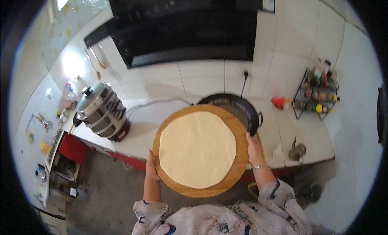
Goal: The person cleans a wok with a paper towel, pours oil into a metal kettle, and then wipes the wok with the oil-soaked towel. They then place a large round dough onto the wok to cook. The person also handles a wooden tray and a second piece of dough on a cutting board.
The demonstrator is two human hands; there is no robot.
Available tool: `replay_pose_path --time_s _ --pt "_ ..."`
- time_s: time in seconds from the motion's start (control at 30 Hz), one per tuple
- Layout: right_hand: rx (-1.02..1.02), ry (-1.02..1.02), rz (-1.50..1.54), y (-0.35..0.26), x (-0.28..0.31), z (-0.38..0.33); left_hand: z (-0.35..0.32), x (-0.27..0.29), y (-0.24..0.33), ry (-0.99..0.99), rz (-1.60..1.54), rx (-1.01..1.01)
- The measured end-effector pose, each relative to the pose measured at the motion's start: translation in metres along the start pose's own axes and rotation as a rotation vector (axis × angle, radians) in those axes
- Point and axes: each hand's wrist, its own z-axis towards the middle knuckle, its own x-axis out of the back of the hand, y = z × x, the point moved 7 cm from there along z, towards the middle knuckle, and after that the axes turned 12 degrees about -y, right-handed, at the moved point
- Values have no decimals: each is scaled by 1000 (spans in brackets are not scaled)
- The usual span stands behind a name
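Note:
Between my two hands I hold a round wooden board [241, 154] out in front of me, at the near edge of the counter. A wide, thin, pale sheet of dough [197, 150] covers most of its top. My left hand [151, 165] grips the board's left rim, with the fingers mostly hidden beneath it. On the right rim, my right hand [254, 149] is closed in the same way, a bracelet at its wrist. Just behind the board a large black pan [254, 113] stands on the counter, partly covered by the board.
A tall metal steamer pot [103, 111] stands on the counter [139, 130] at left. To the right are a spice rack [317, 93], a red object [279, 102] and a small brownish item [297, 151]. A black range hood [186, 29] hangs above. A sink [31, 128] lies far left.

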Motion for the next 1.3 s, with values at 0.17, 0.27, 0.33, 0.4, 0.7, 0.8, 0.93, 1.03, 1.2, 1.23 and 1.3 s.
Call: replay_pose_path --time_s 0.17,0.27,0.33,0.4,0.7,0.8,0.93,1.03,1.2,1.23,1.3 --pt "-66 -180 -63 -42 -29 27 -9 -31 4 -208 -132 -36" --pt "-122 -298 -102 -59 -67 33 -20 -38 21 -230 -151 -150" --pt "-120 -370 -214 -72 -84 44 -19 -34 33 -202 -170 -190" --pt "-87 -390 -337 -81 -108 50 -21 -33 49 -210 -177 -229" --pt "-149 -336 -348 -48 -162 66 4 -8 112 -249 -198 -170" --pt "-133 -265 -191 -35 -142 69 25 -2 106 -272 -201 -90" --pt "-83 -313 128 -24 -122 45 48 -25 96 -392 -152 20" --pt "-1 -261 288 -15 -70 33 72 -44 66 -403 -55 146" --pt "96 -148 145 -41 -100 19 122 -2 45 -431 -213 333" --pt "79 -143 127 -41 -98 14 128 6 37 -367 -131 259" --pt "-36 -93 103 -36 -88 -10 118 -2 24 -417 -167 331"
